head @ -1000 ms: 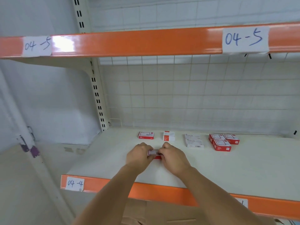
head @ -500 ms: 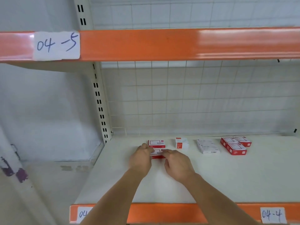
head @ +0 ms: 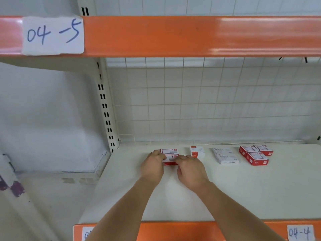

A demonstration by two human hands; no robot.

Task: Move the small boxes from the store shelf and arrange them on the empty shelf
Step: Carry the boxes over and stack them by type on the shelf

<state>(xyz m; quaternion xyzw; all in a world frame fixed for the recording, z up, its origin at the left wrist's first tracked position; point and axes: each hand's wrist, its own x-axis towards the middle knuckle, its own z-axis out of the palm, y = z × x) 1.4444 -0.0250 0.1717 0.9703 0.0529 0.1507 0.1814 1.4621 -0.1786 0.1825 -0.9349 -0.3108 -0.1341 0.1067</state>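
A small red-and-white box (head: 170, 159) lies flat on the cream shelf (head: 173, 197), pressed up against a matching box (head: 169, 151) behind it. My left hand (head: 152, 166) grips its left end and my right hand (head: 190, 168) its right end, fingers curled over the top. Further right along the back stand a small white-and-red box (head: 197, 152), two white staple boxes (head: 225, 156) and three red boxes (head: 255, 154) in a cluster.
An orange-fronted upper shelf (head: 191, 36) labelled 04-5 overhangs the space. A wire grid (head: 208, 105) backs the shelf and a slotted upright (head: 106, 108) stands at its left. The orange front lip (head: 173, 231) carries 04-4 labels.
Both hands have pushed the held box away from the front edge to sit against the rear box at the back left. The view has tilted and moved closer.
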